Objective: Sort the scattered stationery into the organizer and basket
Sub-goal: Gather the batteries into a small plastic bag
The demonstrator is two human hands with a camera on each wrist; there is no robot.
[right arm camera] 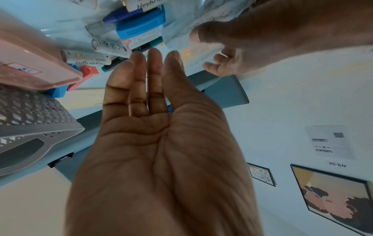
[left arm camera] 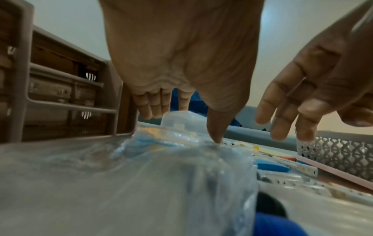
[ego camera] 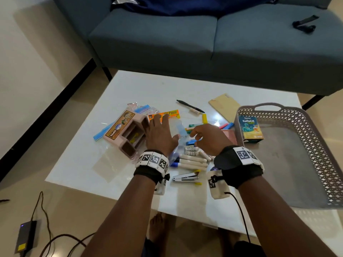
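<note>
Barely begun, the sorting leaves markers (ego camera: 193,160), a stapler (ego camera: 186,178) and a pen (ego camera: 190,106) strewn across the surface (ego camera: 74,164). Both the left hand (ego camera: 160,135) and the right hand (ego camera: 209,139) hover with fingers spread, holding nothing, between the toppled organizer (ego camera: 126,133) and the basket (ego camera: 319,154), which holds only a box.

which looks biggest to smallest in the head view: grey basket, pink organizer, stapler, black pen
1. grey basket, by far the largest
2. pink organizer
3. black pen and stapler: they look about alike in length, and the stapler lies nearer the camera, so I won't rank them.
</note>
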